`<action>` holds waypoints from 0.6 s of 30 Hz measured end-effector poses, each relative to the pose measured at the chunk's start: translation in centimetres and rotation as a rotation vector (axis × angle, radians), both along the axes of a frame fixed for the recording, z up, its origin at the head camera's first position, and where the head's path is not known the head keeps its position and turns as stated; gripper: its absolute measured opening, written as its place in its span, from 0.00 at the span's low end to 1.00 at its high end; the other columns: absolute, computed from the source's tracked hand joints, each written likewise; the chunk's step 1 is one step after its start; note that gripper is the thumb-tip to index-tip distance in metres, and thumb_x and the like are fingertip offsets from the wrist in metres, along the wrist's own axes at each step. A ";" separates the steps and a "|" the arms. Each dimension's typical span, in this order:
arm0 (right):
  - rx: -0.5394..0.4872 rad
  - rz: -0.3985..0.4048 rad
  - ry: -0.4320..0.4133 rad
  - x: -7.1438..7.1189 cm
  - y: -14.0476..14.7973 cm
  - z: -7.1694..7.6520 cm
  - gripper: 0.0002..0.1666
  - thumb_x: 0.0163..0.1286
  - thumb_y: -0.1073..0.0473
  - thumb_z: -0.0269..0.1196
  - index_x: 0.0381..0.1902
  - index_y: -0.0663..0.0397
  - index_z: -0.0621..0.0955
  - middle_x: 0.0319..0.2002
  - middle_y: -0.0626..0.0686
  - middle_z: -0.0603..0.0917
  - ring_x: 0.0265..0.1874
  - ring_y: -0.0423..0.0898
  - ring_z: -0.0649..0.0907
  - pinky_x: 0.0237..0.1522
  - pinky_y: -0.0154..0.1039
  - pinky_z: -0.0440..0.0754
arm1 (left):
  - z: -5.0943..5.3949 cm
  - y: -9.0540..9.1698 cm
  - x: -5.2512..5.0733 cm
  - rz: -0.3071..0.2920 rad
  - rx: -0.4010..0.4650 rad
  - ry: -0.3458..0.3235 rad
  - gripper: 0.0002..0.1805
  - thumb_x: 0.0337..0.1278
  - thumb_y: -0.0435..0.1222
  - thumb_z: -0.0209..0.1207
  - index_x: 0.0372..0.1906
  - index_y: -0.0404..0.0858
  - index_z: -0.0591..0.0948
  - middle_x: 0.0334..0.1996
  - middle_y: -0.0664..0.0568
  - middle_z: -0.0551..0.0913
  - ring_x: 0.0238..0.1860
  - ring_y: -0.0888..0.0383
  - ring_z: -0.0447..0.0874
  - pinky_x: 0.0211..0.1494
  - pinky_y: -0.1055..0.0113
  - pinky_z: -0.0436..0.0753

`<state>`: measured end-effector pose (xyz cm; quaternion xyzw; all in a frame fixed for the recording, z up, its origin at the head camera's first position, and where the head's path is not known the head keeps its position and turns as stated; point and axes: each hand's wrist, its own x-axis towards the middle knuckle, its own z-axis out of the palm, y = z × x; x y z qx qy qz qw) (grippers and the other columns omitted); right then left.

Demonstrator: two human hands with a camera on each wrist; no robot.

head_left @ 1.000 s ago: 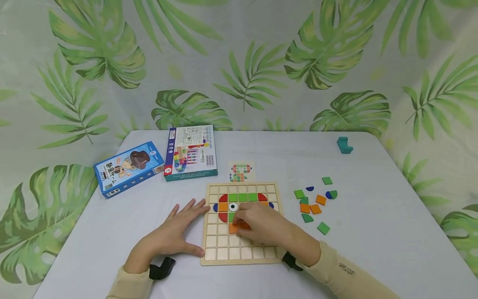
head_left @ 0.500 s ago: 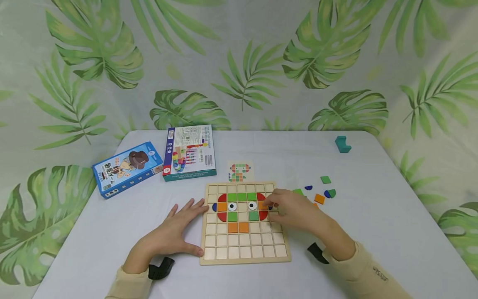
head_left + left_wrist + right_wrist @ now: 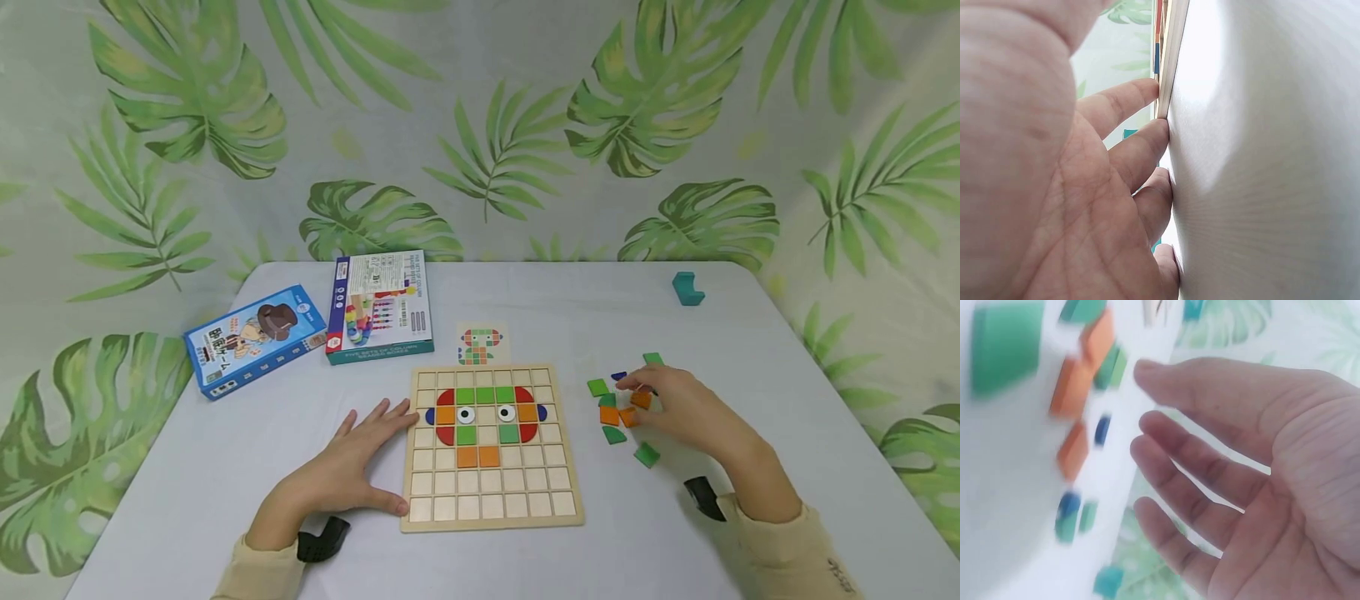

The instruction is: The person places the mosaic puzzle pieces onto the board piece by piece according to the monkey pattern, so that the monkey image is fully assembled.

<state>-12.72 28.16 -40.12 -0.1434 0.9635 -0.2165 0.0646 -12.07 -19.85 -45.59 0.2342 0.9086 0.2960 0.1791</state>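
A wooden grid board lies on the white table with red, green, orange and blue tiles and two round eye tiles in its cells. Along the board's left edge rests my left hand, fingers spread, thumb and a fingertip touching the rim. My right hand hovers over a loose group of tiles to the right, its fingers loosely bent and nothing between them. Beneath it lie orange tiles, green tiles and a blue half-round tile; the hand partly covers some of them in the head view.
A small pattern card lies behind the board. At the back left are a beaded-game box and a blue game box. A teal notched block stands at the far right.
My right hand has left the two orange tiles in the board's fourth row and moved right, over the loose tiles. The left hand stays at the board's edge.
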 end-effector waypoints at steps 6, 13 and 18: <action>0.032 -0.024 0.025 -0.7 2.2 -1.0 0.21 0.66 0.64 0.75 0.57 0.63 0.87 0.51 0.59 0.88 0.48 0.57 0.86 0.55 0.60 0.88 | 0.0 -0.1 0.0 -0.003 0.011 0.006 0.64 0.39 0.61 0.83 0.84 0.50 0.65 0.88 0.51 0.56 0.90 0.39 0.41 0.86 0.27 0.33; 0.038 -0.041 0.029 -1.1 2.8 -1.8 0.18 0.65 0.62 0.76 0.52 0.60 0.89 0.43 0.52 0.87 0.42 0.48 0.81 0.46 0.46 0.84 | -0.2 -0.2 0.0 -0.006 0.012 0.014 0.64 0.39 0.62 0.82 0.84 0.50 0.65 0.88 0.51 0.56 0.90 0.39 0.41 0.86 0.27 0.34; 0.029 -0.048 0.014 -1.4 3.0 -2.3 0.17 0.65 0.62 0.76 0.50 0.60 0.89 0.44 0.53 0.88 0.41 0.47 0.82 0.46 0.45 0.85 | -0.2 -0.1 0.0 -0.004 0.007 0.005 0.65 0.38 0.62 0.83 0.84 0.50 0.65 0.88 0.52 0.55 0.90 0.41 0.41 0.87 0.28 0.33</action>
